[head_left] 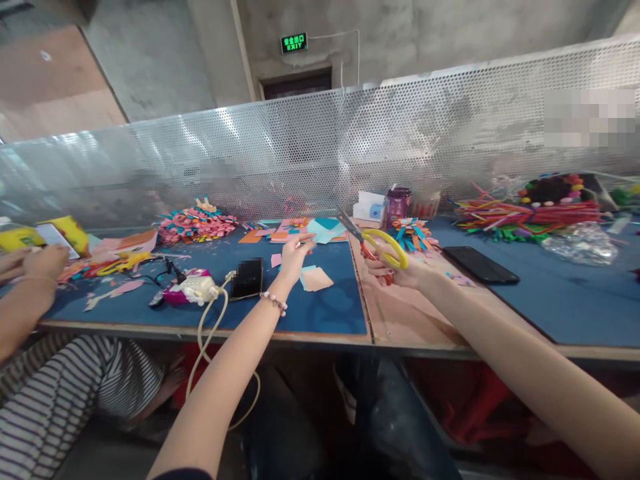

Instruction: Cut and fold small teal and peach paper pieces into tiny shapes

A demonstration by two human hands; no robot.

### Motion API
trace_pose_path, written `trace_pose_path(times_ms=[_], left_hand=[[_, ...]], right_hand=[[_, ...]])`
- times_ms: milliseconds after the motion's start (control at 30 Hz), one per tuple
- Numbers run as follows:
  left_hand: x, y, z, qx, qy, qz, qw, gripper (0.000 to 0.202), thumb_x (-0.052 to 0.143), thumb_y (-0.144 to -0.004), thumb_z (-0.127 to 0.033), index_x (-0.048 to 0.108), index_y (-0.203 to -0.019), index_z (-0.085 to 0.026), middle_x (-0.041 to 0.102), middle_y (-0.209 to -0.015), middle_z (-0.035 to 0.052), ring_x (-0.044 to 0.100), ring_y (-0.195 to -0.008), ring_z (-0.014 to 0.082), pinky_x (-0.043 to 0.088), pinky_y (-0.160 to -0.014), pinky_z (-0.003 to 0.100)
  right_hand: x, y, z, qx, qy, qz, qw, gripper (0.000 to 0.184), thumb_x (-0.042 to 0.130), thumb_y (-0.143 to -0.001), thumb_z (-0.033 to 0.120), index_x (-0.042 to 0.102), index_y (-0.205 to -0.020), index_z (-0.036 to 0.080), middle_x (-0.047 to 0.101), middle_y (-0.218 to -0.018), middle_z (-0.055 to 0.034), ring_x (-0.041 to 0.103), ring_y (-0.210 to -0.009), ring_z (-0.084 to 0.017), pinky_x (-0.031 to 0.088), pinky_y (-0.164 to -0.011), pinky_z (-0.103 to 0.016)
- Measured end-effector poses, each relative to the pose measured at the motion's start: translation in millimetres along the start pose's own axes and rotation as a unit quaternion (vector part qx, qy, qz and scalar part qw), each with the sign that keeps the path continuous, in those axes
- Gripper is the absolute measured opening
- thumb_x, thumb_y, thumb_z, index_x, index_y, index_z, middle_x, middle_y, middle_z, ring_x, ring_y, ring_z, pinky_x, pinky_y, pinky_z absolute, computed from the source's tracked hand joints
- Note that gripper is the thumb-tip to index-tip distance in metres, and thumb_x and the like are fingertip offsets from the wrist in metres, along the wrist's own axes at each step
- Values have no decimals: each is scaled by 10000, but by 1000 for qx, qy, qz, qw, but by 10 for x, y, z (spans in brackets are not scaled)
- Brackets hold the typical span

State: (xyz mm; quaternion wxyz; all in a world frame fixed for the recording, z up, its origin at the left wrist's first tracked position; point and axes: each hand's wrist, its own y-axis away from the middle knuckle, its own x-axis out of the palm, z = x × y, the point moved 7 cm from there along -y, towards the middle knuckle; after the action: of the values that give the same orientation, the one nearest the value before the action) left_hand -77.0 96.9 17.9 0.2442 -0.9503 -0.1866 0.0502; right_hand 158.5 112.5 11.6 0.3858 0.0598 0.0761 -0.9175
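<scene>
1. The right hand [400, 270] was closed around the yellow-handled metal scissors [383, 245]. Its fingers went through the yellow loops, and the blades pointed up and to the left, raised above the bare wooden strip of the table [400, 323] between its two blue mats.
2. The left hand [294, 257], with a bead bracelet [274, 301] on its wrist, hovered over the near blue mat [310, 310]. Its fingertips were drawn narrowly together. Whether they pinched a scrap could not be told.
3. Just below that hand a pale orange paper square [317, 279] lay flat on the mat, apart from the fingers.
4. Judged by looks, the scissors were light and rigid, with sharp blades. The smooth plastic loops were the safe place to hold them.
5. The paper looked thin, limp and easy to crease, so it was best pinched at an edge or corner.
6. A black phone [480, 265] lay on the right mat, near the right forearm.
7. A white charger with a cream cable [200, 288] sat near the front edge, to the left.
8. A heap of pink and teal paper flowers [196, 223] stood by the table's back edge, and a pile of coloured sticks [525, 215] lay toward the far right corner.
9. At the table's left end a co-worker's hand [45, 260] rested on the surface.
</scene>
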Motion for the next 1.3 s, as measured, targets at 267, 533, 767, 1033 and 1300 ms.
trace_pose_path(times_ms=[267, 533, 767, 1033, 1300], left_hand=[[-53, -24, 16, 38, 37, -16, 998, 295, 603, -751, -275, 621, -1027, -173, 646, -980, 66, 616, -804, 131, 518, -736, 272], [-125, -60, 49, 42, 42, -45, 997, 259, 618, -740, -257, 607, -979, -160, 648, -929, 62, 643, -756, 133, 513, -778, 301], [-27, 14, -36, 42, 33, -15, 998, 264, 639, -738, -291, 615, -961, -152, 667, -894, 72, 659, -758, 151, 522, -758, 308], [124, 125, -162, 58, 16, 26, 998, 255, 673, -729, -317, 589, -922, -174, 661, -804, 44, 658, -713, 159, 530, -730, 311], [268, 275, -282, 75, 16, 57, 995, 228, 669, -735, -302, 540, -885, -187, 617, -888, 48, 637, -754, 160, 550, -636, 284]], right_hand=[[39, -157, 208, -73, 171, -150, 971, 261, 514, -878, 288, 497, -1098, 148, 561, -1000, -52, 574, -819, -151, 492, -690, -310], [-181, -307, 160, -32, 362, -159, 918, 245, 549, -882, 314, 586, -1036, 128, 607, -1015, -44, 602, -878, -181, 510, -752, -354], [-254, -220, 81, 13, 416, -91, 905, 228, 533, -894, 320, 588, -987, 118, 618, -879, -19, 602, -701, -119, 516, -610, -267], [-76, -199, 83, 2, 411, -39, 911, 229, 564, -864, 332, 586, -949, 121, 600, -749, 10, 556, -561, -82, 465, -497, -211], [-112, -153, 98, -7, 380, -42, 924, 230, 575, -729, 314, 589, -883, 144, 599, -644, 4, 565, -504, -116, 419, -409, -192]])
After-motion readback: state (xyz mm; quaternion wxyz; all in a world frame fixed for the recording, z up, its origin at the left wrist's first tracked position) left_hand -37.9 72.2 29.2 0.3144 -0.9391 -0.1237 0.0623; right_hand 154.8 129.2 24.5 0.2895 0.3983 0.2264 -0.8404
